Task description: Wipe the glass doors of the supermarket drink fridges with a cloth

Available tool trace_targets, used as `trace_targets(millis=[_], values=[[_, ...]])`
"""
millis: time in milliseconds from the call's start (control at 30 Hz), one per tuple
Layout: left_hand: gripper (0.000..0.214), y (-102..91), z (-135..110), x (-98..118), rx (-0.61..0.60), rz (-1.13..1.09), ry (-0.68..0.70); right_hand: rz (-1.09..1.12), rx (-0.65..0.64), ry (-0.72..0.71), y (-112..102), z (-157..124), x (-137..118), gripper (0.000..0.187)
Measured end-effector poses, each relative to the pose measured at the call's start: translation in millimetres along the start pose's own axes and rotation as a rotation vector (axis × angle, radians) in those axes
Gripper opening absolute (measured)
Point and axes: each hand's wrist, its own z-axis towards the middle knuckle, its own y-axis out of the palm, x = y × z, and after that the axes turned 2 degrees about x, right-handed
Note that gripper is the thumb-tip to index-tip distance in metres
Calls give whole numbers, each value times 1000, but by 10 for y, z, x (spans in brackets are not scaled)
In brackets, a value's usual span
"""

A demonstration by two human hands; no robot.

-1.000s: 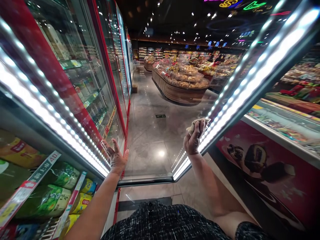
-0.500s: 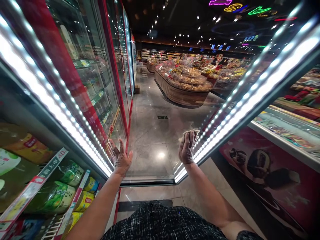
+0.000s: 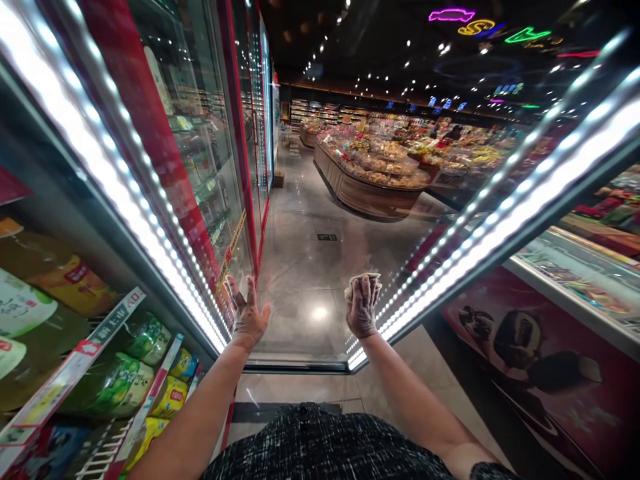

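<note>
I stand behind an open glass freezer door edged with bright LED strips. My left hand lies flat and open on the glass near its left edge, fingers spread. My right hand is closed on a crumpled pale cloth and presses it against the glass close to the right LED strip. Both forearms reach forward from my dark tweed top.
Freezer shelves with green and yellow food packs and price rails are at the left. A chest freezer with an ice-cream picture stands at the right. Beyond the glass lie a shiny aisle floor and a curved wooden food counter.
My right hand with the cloth has slid down and to the left across the glass. My left hand has shifted slightly right and stays flat on the door.
</note>
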Motion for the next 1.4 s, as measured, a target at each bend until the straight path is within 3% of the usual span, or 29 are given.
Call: trace_targets(millis=[267,500,567,800,933,1067,1133,1233,1333,1400], values=[[89,5,-35,-63,-1,2,50,9,62,33,-50,641,69,69],[91,-9,-55,-107,-7,-11,80,-1,-61,-113,76,176,-238,77],[91,-12,-59,-121,-9,-15,87,21,-80,-122,80,181,-279,78],[93,-2,-69,-149,15,-12,99,13,-11,-98,167,604,-328,74],[90,-59,-79,-147,-13,5,55,38,28,-139,235,421,-434,78],[81,-178,-14,-191,57,31,47,12,-92,-158,214,251,-503,74],[86,-235,68,-236,135,44,32,4,-124,-131,181,330,-512,73],[111,-279,217,-297,202,95,-42,32,-69,-76,146,611,-535,74],[128,-264,318,-324,171,137,-136,66,-5,-51,170,833,-595,76],[129,-240,342,-328,140,134,-168,79,13,-52,219,834,-648,77]])
